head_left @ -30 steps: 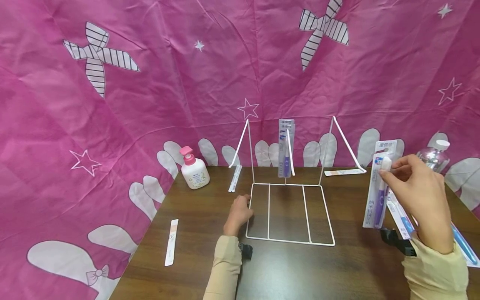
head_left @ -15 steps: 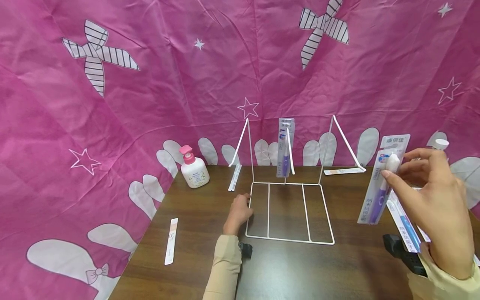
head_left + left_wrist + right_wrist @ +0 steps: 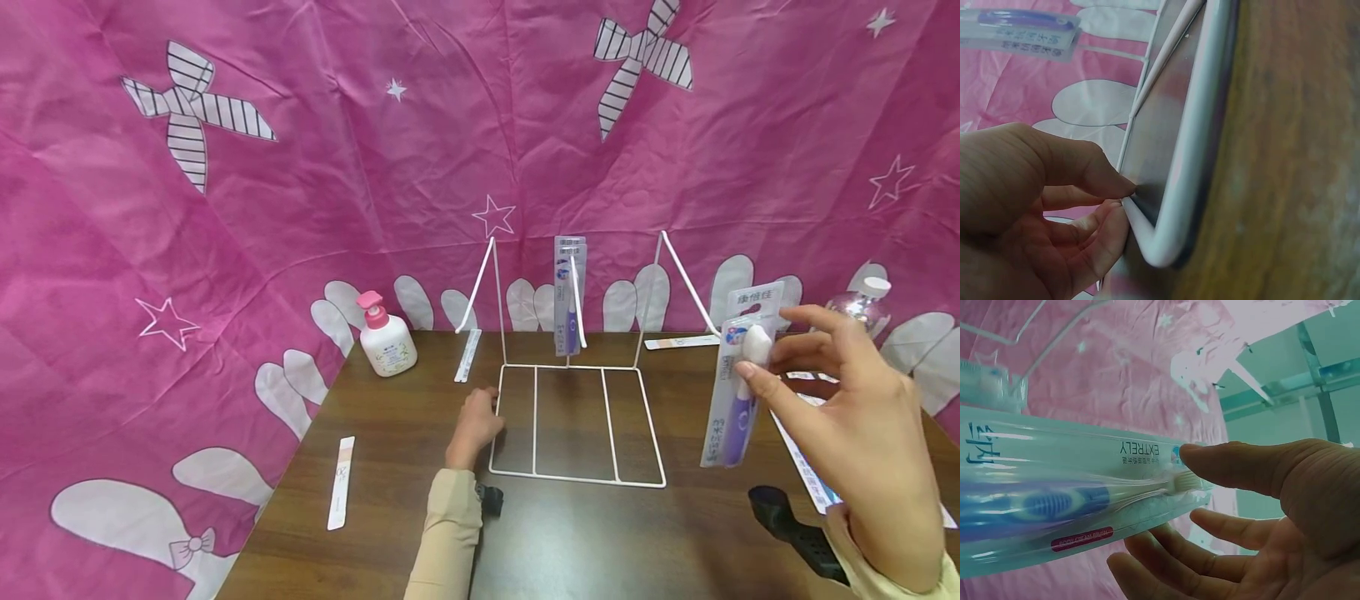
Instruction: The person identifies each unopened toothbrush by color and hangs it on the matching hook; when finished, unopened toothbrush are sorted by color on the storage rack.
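A white wire rack (image 3: pixel 576 478) stands mid-table, its base flat on the wood and three hooks slanting down toward me. My left hand (image 3: pixel 475 423) pinches the left side of the base between thumb and fingers, plainly shown in the left wrist view. My right hand (image 3: pixel 862 425) holds a packaged toothbrush (image 3: pixel 738 433) with a purple handle, thumb on the front near the brush head, fingers behind. This pack is upright, slightly tilted, off the table and right of the rack. Other packaged toothbrushes (image 3: pixel 562 321) hang on the middle hook; the two outer hooks carry nothing.
A pump bottle (image 3: pixel 387 348) with a pink top stands at the back left, a clear bottle (image 3: pixel 862 308) at the back right. Slim white packets lie at the left (image 3: pixel 341 483), behind the rack (image 3: pixel 467 356) and at the back right (image 3: pixel 667 342). More toothbrush packs (image 3: pixel 810 475) lie under my right hand.
My right hand and the toothbrush pack shift right and nearer me, then back left toward the rack. My left hand stays on the base, and the rack has not moved.
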The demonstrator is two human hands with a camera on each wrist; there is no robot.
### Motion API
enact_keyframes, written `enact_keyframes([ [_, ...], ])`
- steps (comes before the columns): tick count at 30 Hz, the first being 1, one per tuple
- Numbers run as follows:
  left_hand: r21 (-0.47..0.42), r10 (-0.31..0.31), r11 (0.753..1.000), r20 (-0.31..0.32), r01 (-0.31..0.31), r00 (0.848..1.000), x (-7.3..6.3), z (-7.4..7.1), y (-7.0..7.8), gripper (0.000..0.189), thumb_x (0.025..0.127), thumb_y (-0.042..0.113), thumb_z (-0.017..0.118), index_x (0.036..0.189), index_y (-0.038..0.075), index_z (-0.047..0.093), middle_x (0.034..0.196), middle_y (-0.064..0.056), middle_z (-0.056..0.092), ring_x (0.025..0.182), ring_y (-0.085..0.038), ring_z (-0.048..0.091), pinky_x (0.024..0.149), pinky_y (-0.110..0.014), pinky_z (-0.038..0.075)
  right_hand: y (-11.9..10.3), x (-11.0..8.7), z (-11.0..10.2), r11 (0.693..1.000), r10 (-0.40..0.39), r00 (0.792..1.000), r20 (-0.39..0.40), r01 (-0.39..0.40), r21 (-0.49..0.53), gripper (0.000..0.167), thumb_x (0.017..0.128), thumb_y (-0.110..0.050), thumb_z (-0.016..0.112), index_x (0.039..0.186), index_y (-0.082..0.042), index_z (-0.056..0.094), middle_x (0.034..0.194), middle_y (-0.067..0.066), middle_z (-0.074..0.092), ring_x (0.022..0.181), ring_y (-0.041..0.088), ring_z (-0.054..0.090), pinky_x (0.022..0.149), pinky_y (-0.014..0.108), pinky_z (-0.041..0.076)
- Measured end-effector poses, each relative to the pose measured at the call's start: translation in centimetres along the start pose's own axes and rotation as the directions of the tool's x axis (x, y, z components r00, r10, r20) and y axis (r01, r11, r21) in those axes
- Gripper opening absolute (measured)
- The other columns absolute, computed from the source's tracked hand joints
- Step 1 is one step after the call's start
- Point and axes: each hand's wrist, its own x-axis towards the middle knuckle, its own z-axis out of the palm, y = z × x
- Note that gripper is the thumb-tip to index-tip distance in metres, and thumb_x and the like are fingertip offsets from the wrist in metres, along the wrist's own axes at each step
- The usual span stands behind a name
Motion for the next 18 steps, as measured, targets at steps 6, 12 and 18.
enact_keyframes([
  [6, 0.011, 0.014, 1.0, -0.009, -0.014, 1.0, 0.0, -0.1, -0.1, 0.045, 0.072, -0.005, 0.071, 0.117, -0.008, 0.066, 0.098, -0.018, 0.063, 0.092, -0.038, 0.062, 0.085, -0.052, 0.05, -1.2, -0.3, 1.8, 0.995, -0.065, 0.997, 0.035, 0.062, 0.084, 0.071, 0.068, 0.015, 0.083, 0.133, -0.001, 0.057, 0.087, -0.018, 0.061, 0.076, -0.012, 0.057, 0.072, 0.004, 0.044],
  [12, 0.011, 0.017, 1.0, -0.012, -0.016, 1.0, 0.0, 0.0, -0.2, 0.045, 0.071, -0.005, 0.072, 0.116, -0.008, 0.066, 0.097, -0.018, 0.063, 0.091, -0.037, 0.062, 0.084, -0.052, 0.051, -2.3, -0.5, 3.9, 0.985, -0.11, 0.99, 0.085, 0.097, 0.142, 0.063, 0.069, 0.01, 0.084, 0.126, 0.0, 0.058, 0.085, 0.001, 0.067, 0.071, -0.006, 0.06, 0.068, 0.008, 0.047],
  [18, 0.016, 0.01, 1.0, -0.002, -0.01, 1.0, 0.0, 0.1, -0.1, 0.046, 0.072, -0.005, 0.072, 0.117, -0.008, 0.066, 0.098, -0.018, 0.063, 0.091, -0.037, 0.062, 0.084, -0.052, 0.05, -3.2, -0.8, 5.9, 0.978, -0.143, 0.978, 0.154, 0.116, 0.173, 0.059, 0.072, 0.005, 0.085, 0.122, -0.002, 0.056, 0.084, 0.006, 0.067, 0.069, 0.003, 0.062, 0.066, 0.012, 0.049],
])
